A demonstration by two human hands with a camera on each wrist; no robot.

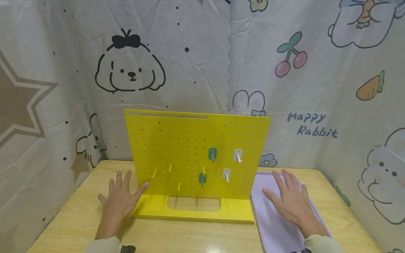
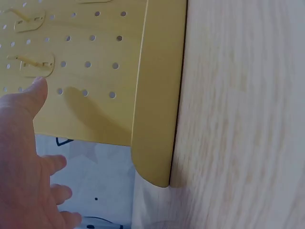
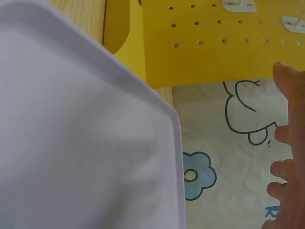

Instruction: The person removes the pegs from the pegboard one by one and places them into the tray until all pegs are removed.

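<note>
A yellow pegboard (image 1: 196, 140) stands upright on its flat base (image 1: 148, 211) in the middle of the table. Small hooks are fixed on it: two green hooks (image 1: 212, 154), two white hooks (image 1: 238, 155) and several yellow ones (image 1: 179, 185). Beside the board's left edge is my left hand (image 1: 118, 202), fingers spread, its thumb near the edge and nothing held. My right hand (image 1: 292, 202) hovers over a lilac tray (image 1: 269, 225) right of the board, fingers extended and holding nothing. In the right wrist view the tray (image 3: 86, 119) shows no items on its visible part.
The wooden table (image 1: 177, 239) runs under the board and tray. Behind it and at both sides hangs a pale printed curtain (image 1: 202, 80) with cartoon figures. The tray lies close against the base's right end.
</note>
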